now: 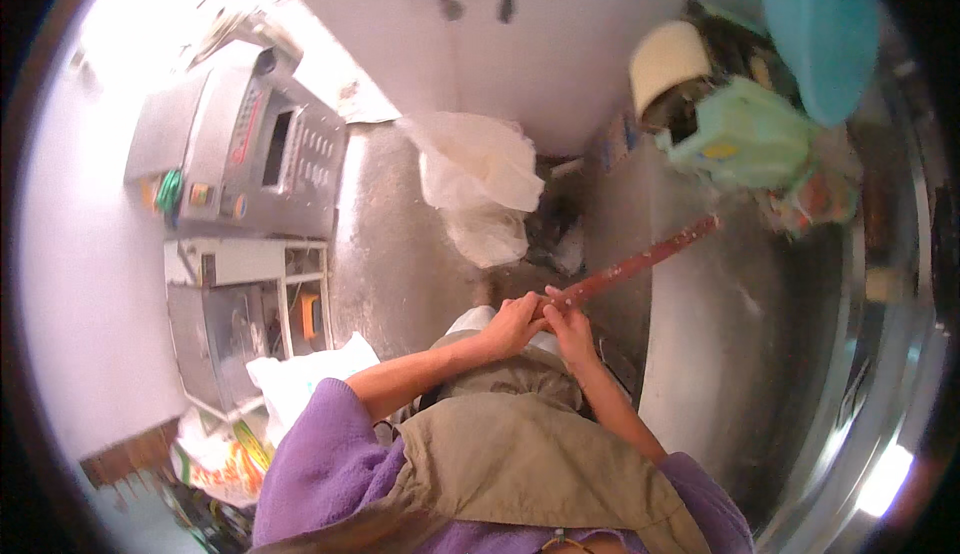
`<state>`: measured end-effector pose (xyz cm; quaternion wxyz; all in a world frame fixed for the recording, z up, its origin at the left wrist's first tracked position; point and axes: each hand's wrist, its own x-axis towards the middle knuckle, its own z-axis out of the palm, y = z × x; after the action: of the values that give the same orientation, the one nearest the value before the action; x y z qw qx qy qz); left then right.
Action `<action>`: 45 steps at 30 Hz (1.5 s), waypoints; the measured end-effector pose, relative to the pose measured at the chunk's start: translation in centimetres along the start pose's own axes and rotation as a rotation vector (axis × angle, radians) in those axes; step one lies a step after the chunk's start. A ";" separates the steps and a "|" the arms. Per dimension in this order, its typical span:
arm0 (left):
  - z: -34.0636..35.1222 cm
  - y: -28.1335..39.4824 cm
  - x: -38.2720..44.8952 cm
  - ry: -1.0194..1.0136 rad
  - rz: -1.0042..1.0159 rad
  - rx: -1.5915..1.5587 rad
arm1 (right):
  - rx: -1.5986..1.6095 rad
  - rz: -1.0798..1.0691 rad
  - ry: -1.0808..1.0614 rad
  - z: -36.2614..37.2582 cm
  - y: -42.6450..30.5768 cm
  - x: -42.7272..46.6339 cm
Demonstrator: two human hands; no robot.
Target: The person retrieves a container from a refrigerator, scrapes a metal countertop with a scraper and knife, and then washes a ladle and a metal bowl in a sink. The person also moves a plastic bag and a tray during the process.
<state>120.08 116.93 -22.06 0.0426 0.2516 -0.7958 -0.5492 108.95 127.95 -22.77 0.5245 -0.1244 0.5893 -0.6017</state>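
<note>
Both my hands are together in front of my apron at the near end of a long reddish-brown stick (pixel 637 263). White specks cling to the stick along its length. My left hand (pixel 514 323) closes around the near end. My right hand (pixel 568 327) grips just beside it, with its fingers touching the left ones. From there the stick slants up and to the right, and its far tip reaches over the grey worktop (pixel 720 336). Where the fingers overlap, the stick's end is partly hidden.
A pale green plastic machine or container (pixel 750 138), a cream rounded object (pixel 670 66) and a turquoise basin (pixel 825 36) crowd the worktop's far end. White plastic bags (pixel 480 171) stand ahead near the wall. At left, a metal oven-like appliance (pixel 262 134) sits above a metal-framed stand (pixel 240 276).
</note>
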 end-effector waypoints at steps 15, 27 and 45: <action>-39.0 -28.5 -40.0 1.562 -0.462 0.760 | -0.563 -0.061 -0.376 23.0 2.6 3.6; -50.3 -38.4 -66.4 1.171 -1.114 0.443 | -1.231 -0.344 -0.858 60.1 5.8 4.6; -61.8 -28.7 -76.3 1.277 -0.779 0.432 | -1.222 -0.979 -1.618 92.5 20.9 3.4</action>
<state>217.84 90.61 -7.51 0.2467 0.7834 -0.5605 -0.1058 188.71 76.86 -16.51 0.3111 -0.9320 0.1595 -0.0954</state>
